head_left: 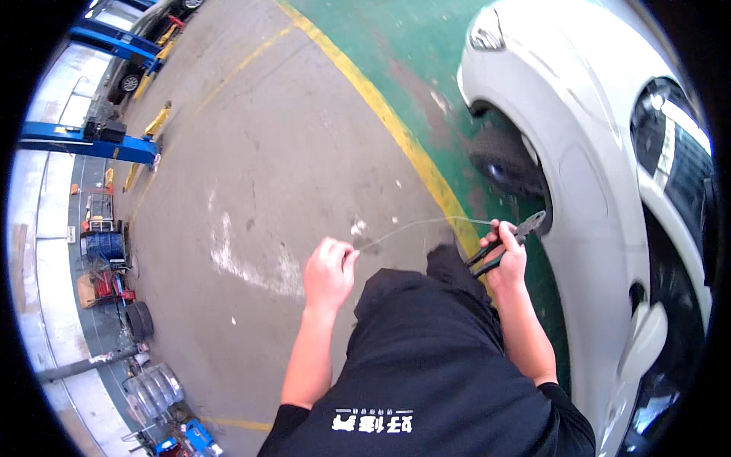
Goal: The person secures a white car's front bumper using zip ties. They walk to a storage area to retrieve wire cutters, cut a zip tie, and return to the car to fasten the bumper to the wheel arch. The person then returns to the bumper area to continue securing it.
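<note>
A thin length of wire [415, 223] runs between my two hands, bowed slightly upward. Its left end is pinched between the fingertips of my left hand [329, 276], which is closed in front of my body. My right hand [509, 257] is wrapped round a pair of pliers [487, 257] with dark green and black handles. Their metal jaws [531, 222] point up and right, toward the car. The wire's other end meets the fingers of that same hand; whether they pinch it there, I cannot tell.
Close on my right stands a white car [586, 183], its front wheel [506, 164] turned outward. A yellow line [396, 126] divides grey floor from green. Along the left wall are blue lift posts [84, 141], a blue drum [103, 245], tires [138, 320] and clear water jugs [154, 388].
</note>
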`<state>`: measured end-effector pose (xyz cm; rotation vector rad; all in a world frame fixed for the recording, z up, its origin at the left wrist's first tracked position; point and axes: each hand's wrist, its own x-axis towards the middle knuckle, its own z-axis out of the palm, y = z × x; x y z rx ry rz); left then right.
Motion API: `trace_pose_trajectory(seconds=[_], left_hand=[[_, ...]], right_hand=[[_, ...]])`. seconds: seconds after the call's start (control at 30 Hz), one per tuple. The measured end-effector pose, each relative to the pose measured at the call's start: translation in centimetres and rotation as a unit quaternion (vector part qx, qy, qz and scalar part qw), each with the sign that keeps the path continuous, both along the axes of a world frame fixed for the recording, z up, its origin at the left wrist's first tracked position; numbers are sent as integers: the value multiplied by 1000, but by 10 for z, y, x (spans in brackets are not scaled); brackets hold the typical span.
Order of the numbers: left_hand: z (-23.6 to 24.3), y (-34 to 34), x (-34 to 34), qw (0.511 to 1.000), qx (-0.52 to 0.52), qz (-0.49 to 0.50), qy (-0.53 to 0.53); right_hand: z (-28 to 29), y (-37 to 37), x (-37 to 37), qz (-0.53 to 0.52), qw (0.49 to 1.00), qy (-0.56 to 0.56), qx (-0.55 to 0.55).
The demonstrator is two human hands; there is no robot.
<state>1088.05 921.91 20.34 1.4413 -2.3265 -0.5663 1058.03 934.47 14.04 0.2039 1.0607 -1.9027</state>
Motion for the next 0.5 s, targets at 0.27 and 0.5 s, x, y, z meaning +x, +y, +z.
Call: trace_pose_trajectory(seconds=[0.27, 0.5], left_hand=[[-14, -211, -103, 969, 137, 82, 191], [-33, -467, -207, 964, 106, 19, 243]], right_hand=[[23, -281, -65, 173, 982, 61, -35], [10, -512, -137, 187, 975, 119, -26]])
